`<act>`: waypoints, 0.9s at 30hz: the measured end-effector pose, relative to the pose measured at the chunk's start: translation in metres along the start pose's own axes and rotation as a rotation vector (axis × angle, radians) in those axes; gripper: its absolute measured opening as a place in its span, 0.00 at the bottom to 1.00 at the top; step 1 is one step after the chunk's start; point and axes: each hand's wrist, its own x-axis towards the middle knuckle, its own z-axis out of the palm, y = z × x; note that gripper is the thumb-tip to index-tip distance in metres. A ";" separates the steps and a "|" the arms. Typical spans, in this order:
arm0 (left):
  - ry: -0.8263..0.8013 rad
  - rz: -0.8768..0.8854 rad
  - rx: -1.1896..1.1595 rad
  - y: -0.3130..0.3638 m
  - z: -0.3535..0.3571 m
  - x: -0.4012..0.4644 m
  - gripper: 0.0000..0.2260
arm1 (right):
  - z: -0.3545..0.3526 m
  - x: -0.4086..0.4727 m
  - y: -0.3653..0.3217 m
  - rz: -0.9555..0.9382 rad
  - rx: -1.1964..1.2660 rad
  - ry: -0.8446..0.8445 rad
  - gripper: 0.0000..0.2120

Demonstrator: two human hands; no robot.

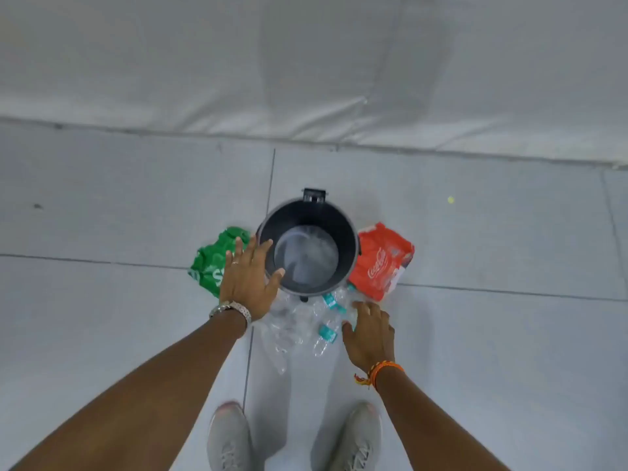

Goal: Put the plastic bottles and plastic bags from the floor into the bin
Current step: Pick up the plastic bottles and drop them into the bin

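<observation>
Left grip: left hand (247, 280) spread flat, fingers splayed, holding nothing, hovering over the near-left edge of the bin's rim and partly covering the green bag.
Right grip: right hand (369, 334) also open and empty, palm down, fingertips right at the bottles; can't tell if actually touching yet.
Bottles: crushed clear plastic bottles (299, 324) with teal labels, heaped on the floor just in front of the bin, between the two hands.
Bags: green plastic bag (210, 263) crumpled against the bin's left side; red plastic bag (382, 263) with cola branding against its right side.
Bin: dark round bin (348, 246), lid off or flipped back, inside looks empty so far.
Floor: pale grey tiled floor (102, 198), grey shoes (227, 436) at the bottom of the view.
Step in hand: probably first grab, nothing binned yet.
Tips: go for a bottle by the neck or a crease, since squashed clear plastic likely slips; steady the bin with the left, looks light enough to tip; scrunch bags before dropping in.
</observation>
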 end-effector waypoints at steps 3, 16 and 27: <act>0.063 -0.088 -0.088 -0.024 0.035 0.010 0.28 | 0.049 0.025 0.024 0.148 0.054 -0.113 0.20; 0.124 -0.073 -0.228 -0.051 0.102 0.037 0.27 | 0.142 0.104 0.065 0.345 0.081 -0.264 0.20; 0.109 -0.064 -0.163 -0.052 0.098 0.036 0.29 | 0.054 0.065 0.018 0.177 0.778 0.739 0.21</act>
